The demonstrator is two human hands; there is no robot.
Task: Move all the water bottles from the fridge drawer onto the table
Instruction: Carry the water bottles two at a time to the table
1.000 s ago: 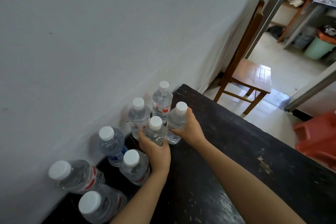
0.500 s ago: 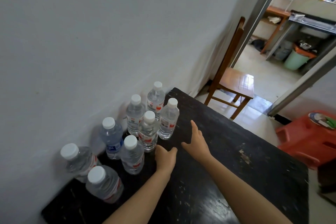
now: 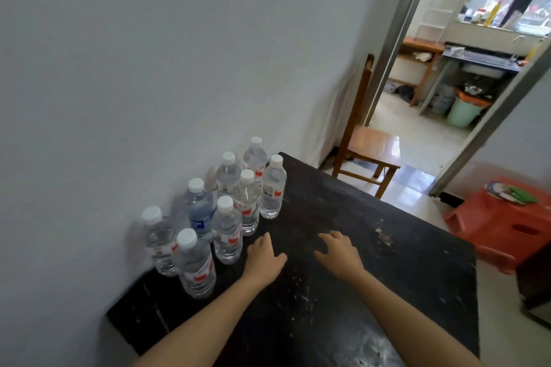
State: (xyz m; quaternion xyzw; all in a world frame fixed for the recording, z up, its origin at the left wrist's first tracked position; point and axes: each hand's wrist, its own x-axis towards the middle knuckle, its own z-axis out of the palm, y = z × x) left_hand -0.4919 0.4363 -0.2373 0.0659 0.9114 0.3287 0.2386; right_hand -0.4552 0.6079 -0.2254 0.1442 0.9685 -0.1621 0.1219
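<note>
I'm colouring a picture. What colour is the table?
Black, with pale scuffs; the table shows best in the head view.

Clear water bottles (image 3: 228, 232) noted with white caps, labels white marked with red, blue-tinted bottle (image 3: 199, 208) recorded with dark blue label, table (image 3: 357, 277) black with pale scuffs, wall (image 3: 179, 53) pale grey, chair (image 3: 371, 143) orange-brown wood, stool (image 3: 507, 229) red, bin (image 3: 463, 112) pale green, orange-rimmed.

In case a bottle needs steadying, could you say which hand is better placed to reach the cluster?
Probably the left hand: empty, open, right beside the water bottles; the right hand sits farther out over the black table.
</note>
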